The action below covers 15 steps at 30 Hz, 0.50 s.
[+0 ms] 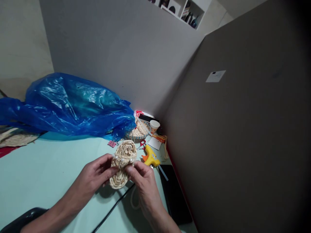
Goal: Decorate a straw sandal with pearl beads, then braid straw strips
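Note:
A small braided straw piece (126, 149), shaped rather like a slipper sole, is held up above the table between both hands. White pearl-like beads (122, 160) run in a row across its middle. My left hand (97, 173) grips its left edge between thumb and fingers. On the opposite edge, my right hand (143, 176) pinches it, thumb in front. Just beyond the right hand lies a yellow glue gun (152, 156) with an orange trigger and a clear glue stick (163, 172) at its rear.
A large blue plastic bag (73, 103) lies at the back left. Behind the glue gun are red-handled scissors (142, 143), a woven basket (138, 130), and a paper cup (155, 125). A dark flat object (176, 197) lies right; a black cable (113, 207) crosses the table's front. Grey partitions (121, 48) enclose the corner.

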Each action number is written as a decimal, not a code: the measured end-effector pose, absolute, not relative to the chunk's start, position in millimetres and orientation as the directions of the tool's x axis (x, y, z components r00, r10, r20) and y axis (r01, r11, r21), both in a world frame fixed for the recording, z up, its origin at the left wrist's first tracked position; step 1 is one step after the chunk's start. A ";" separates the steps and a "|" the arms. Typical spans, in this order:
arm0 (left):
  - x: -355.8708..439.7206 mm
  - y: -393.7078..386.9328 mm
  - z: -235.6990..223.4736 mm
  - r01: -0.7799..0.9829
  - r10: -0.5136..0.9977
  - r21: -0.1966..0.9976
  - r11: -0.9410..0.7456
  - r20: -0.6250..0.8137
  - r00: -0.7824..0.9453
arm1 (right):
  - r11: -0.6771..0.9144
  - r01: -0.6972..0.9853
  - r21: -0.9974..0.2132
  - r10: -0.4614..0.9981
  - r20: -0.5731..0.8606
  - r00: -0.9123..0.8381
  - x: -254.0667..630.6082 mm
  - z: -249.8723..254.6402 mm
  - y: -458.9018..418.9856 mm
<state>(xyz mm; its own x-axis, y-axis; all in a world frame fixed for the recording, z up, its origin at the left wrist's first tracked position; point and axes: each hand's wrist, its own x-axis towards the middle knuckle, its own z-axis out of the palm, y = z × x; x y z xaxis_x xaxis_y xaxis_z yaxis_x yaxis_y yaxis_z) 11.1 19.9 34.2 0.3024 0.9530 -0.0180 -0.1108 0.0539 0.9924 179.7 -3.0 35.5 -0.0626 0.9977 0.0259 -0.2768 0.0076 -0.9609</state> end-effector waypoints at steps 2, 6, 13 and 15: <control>10.9 19.8 35.5 -0.117 0.961 0.990 0.084 -0.049 0.272 | -0.014 -0.288 -0.957 0.991 0.026 -0.132 181.0 37.6 -2.8; 10.0 21.0 37.7 -0.147 0.978 0.983 0.114 -0.085 0.190 | -0.036 -0.307 -0.951 0.959 0.054 -0.279 183.6 37.9 -1.5; 14.1 21.4 31.6 -0.234 0.953 0.946 0.222 -0.160 0.258 | -0.022 -0.228 -0.973 0.992 0.008 -0.128 180.6 34.1 0.5; 14.7 20.3 31.4 -0.245 0.950 0.944 0.222 -0.153 0.272 | -0.014 -0.168 -0.986 0.996 0.000 -0.084 179.0 36.1 -0.1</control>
<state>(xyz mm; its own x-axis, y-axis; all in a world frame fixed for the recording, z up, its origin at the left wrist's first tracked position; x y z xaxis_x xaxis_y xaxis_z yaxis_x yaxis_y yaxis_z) 14.7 20.3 31.4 0.2725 0.9500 -0.1526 -0.2448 0.2218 0.9439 179.0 -0.1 36.1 -0.0838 0.9965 0.0002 -0.1680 -0.0140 -0.9857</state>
